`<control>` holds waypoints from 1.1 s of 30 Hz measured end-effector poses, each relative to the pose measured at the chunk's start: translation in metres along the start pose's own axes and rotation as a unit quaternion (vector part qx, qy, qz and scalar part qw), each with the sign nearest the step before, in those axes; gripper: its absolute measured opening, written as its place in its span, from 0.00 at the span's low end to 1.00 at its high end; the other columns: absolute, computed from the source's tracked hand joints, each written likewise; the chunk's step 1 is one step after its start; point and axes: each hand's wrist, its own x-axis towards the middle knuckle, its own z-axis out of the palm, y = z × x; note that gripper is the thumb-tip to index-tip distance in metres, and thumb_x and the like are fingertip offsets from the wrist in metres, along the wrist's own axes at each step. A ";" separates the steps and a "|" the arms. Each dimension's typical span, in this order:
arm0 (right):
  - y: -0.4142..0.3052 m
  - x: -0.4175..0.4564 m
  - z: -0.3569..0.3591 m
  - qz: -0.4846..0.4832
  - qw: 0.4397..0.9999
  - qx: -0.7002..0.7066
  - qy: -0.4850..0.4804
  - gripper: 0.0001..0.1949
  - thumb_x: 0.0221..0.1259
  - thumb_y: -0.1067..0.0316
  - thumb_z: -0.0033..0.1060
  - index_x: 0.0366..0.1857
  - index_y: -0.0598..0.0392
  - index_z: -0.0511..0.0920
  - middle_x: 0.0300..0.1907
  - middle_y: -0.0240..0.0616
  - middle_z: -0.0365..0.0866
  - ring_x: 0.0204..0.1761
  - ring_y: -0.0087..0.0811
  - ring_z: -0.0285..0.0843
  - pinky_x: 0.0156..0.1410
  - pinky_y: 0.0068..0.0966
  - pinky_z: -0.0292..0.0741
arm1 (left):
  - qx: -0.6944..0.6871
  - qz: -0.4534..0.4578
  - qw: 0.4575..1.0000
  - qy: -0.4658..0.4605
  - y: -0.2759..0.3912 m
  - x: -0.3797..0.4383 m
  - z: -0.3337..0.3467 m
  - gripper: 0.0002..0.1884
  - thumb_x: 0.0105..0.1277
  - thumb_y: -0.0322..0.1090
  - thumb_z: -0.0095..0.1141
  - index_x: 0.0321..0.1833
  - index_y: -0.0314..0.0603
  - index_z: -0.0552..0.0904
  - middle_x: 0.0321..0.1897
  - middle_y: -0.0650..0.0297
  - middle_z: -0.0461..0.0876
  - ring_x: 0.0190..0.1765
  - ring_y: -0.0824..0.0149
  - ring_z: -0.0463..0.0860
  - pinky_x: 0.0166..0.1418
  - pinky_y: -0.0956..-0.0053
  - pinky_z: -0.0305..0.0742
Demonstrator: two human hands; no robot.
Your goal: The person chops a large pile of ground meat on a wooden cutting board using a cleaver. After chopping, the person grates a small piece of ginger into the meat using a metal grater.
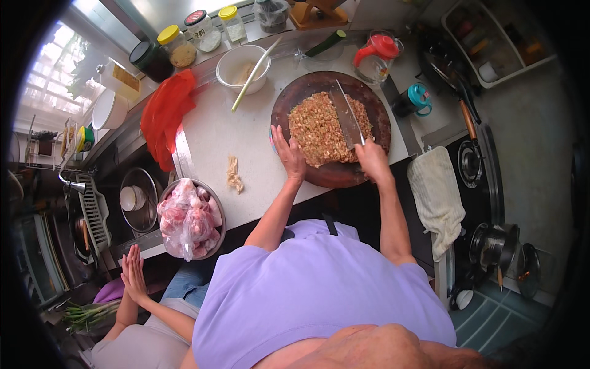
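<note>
My right hand [372, 160] grips the handle of a cleaver [345, 115], whose broad blade stands in the minced meat [315, 127] toward its right side. The mince is spread in a flat, chopped layer on a round wooden chopping board [322, 83]. At the board's left edge lies my left hand [290, 156], flat with its fingers stretched out, beside the mince and holding nothing. The handle itself is mostly covered by my right fingers.
A metal bowl [223, 230] of bagged raw meat stands at the counter's front left. Behind are a white bowl [226, 76] with a pale green stalk [253, 80] across it, a red plastic bag [168, 115] and a red-lidded jug [379, 50]. Another person's hands [133, 276] are pressed together at left.
</note>
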 end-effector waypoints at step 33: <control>0.042 0.013 -0.056 -0.034 0.998 -0.022 0.055 0.19 0.66 0.53 0.52 0.35 0.63 0.75 0.33 0.62 0.81 0.40 0.62 0.78 0.45 0.52 0.74 | 0.003 0.003 1.000 0.006 -0.002 -0.004 0.001 0.29 0.73 0.44 0.35 0.71 0.30 0.60 0.74 0.43 0.53 0.77 0.48 0.51 0.79 0.55 0.38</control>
